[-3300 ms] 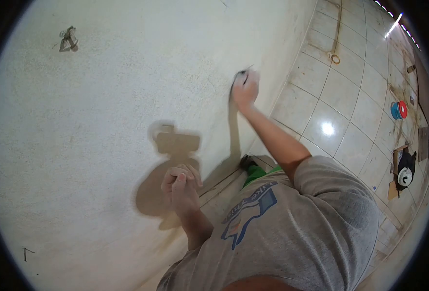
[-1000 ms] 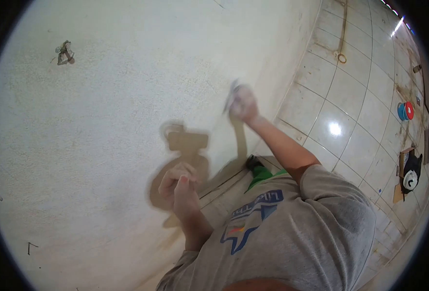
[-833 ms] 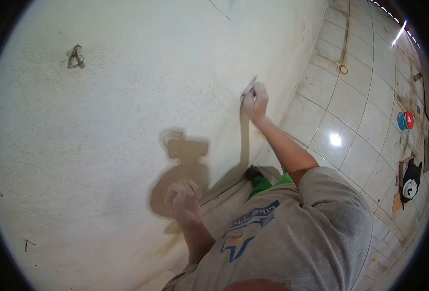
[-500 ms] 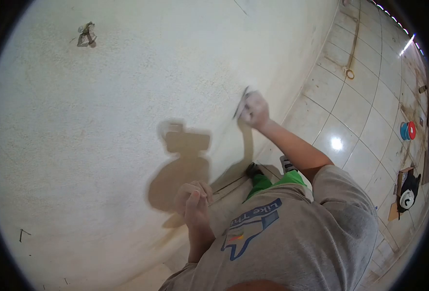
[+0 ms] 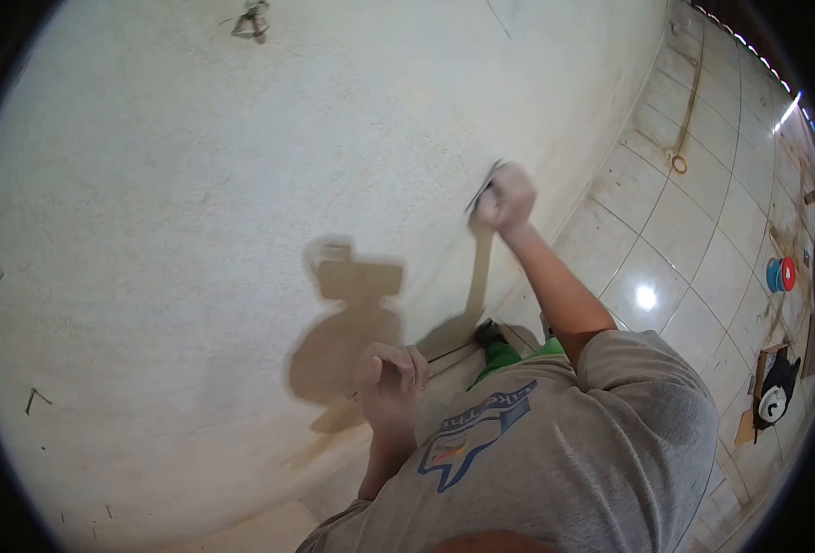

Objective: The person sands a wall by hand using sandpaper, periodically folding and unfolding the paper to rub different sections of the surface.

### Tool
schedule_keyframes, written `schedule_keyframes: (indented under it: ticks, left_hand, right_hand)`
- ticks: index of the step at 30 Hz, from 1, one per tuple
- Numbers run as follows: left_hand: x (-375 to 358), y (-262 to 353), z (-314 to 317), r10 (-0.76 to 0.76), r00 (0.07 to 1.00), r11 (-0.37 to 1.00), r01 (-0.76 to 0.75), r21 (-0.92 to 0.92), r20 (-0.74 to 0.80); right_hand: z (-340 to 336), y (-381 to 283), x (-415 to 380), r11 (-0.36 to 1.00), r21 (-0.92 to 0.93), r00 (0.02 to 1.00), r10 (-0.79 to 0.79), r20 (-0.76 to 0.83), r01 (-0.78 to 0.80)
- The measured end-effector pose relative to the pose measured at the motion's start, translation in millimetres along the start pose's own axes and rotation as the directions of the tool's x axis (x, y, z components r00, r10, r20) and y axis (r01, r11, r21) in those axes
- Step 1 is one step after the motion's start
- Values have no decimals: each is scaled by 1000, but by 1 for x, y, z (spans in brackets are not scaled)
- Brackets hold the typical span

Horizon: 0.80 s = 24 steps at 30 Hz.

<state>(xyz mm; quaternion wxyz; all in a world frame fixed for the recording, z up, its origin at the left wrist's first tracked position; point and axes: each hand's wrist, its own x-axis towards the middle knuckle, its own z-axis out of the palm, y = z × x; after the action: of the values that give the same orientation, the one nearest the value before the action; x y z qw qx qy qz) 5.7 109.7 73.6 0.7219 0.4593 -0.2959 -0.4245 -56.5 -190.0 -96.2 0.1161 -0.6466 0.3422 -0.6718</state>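
Observation:
My right hand (image 5: 509,195) is closed on a flat, thin, dark-edged hand tool (image 5: 483,191), whose face lies against the off-white wall (image 5: 195,203). The hand is a little blurred and looks dusty. Its fingers cover most of the tool, so I cannot tell its exact kind. Lower down, in front of my chest, my left hand (image 5: 394,376) is raised near the wall with loosely curved fingers, the thumb apart from them and nothing visible inside. Shadows of my head and arm fall on the wall between the hands.
A tiled floor (image 5: 666,240) runs along the wall's foot on the right. On it lie a yellow ring (image 5: 679,164), a blue and red container (image 5: 780,275) and a black bag with a white round object (image 5: 773,404). Wires stick out of a wall hole (image 5: 251,20).
The view has shifted, so the wall marks sit further right and higher at the top. My right hand stays at the wall with the tool. My left hand's fingers have loosened from a closed curl.

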Motion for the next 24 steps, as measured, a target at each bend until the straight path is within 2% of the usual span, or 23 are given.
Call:
schedule_keyframes:
  ticks: [2, 5, 7, 9, 12, 13, 14, 15, 17, 18, 20, 22, 23, 24]
  left_hand:
    - [-3, 1, -3, 26, 999, 998, -27, -54, -26]
    - [-3, 4, -5, -1, 999, 993, -4, -119, -38]
    - [0, 4, -7, -20, 999, 989, 12, -149, -50]
    - [2, 3, -9, -31, 997, 984, 18, -177, -70]
    - [8, 7, -9, 18, 996, 985, -32, -168, -83]
    - [8, 11, -4, 65, 996, 986, -74, -147, -66]
    - [9, 14, -3, 115, 992, 985, -121, -126, -51]
    - [9, 15, -5, 137, 990, 984, -140, -111, -33]
    - [6, 15, -8, 170, 985, 982, -170, -79, -1]
    - [5, 13, -11, 142, 990, 982, -144, -121, -22]
    - [6, 4, -17, 80, 995, 975, -90, -205, -56]
    - [9, 7, -15, 31, 998, 980, -40, -196, -48]
    - [9, 7, -13, 4, 999, 982, -13, -190, -47]
    - [9, 3, -13, -28, 999, 971, 17, -240, -44]
  right_hand:
    - [3, 17, 23, 925, -85, 925, 358, -127, -370]
    - [13, -27, 36, 978, -18, 957, 199, -212, -207]
    - [18, -70, 16, 983, 172, 995, -49, -90, 64]
    - [5, -120, 26, 875, 330, 916, -396, 64, 355]
    - [8, -88, 43, 906, 225, 930, -367, -6, 359]
    - [10, -61, 49, 929, 163, 943, -325, -68, 332]
    - [7, -42, 63, 990, 101, 986, -82, -146, 97]
    - [7, -35, 76, 987, 62, 960, 158, -233, -148]
    - [12, -36, 84, 965, 68, 914, 261, -311, -252]
    - [12, -40, 91, 950, 73, 883, 309, -354, -304]
    - [17, -90, 76, 989, 136, 946, 93, -309, -53]
    - [14, -132, 41, 947, 288, 987, -110, -114, 139]
    - [4, -143, 36, 891, 368, 951, -306, 49, 268]
    - [5, -128, 37, 886, 330, 936, -352, 23, 326]
